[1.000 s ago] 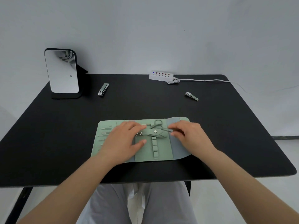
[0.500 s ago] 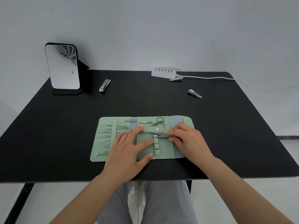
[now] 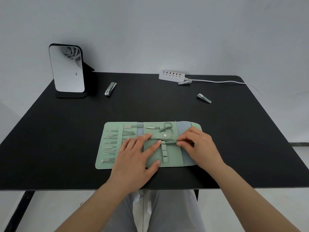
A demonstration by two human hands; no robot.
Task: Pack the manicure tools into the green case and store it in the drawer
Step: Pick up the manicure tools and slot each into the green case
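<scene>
Surface: matte black rectangular table point(image 3: 50, 139) with rounded far corners, set against a plain pale grey wall point(image 3: 167, 30); pale floor shows below the near edge, with a dark table leg at lower left.

Far left: rounded rectangular mirror on a black stand point(image 3: 67, 69), upright, leaning slightly back, near the table's rear edge.

Just right of it: silver metal nail clipper point(image 3: 110, 88), lying flat, apart from the mirror base.

Centre, near the front edge: open green fabric manicure case point(image 3: 168, 163), spread flat. Its left panel carries a row of slim silver tools in elastic loops point(image 3: 111, 143). Its middle panel carries small green-handled scissors point(image 3: 165, 128) and a green snap strap with a metal stud point(image 3: 163, 136).

Left hand point(image 3: 135, 156): fingers straight and spread, resting flat on the case across the left and middle panels, covering part of the tool row.

Right hand point(image 3: 198, 146): fingers curled, pinching the right end of the strap at the edge of the middle panel; the case's grey-blue right flap lies partly beneath it.

Rear centre-right: white power strip with small lit indicators point(image 3: 171, 75), its white cable running right off the table. A second silver clipper point(image 3: 184, 82) lies touching its front corner.

Right: third silver clipper point(image 3: 204, 98), lying alone, well apart from the case.
</scene>
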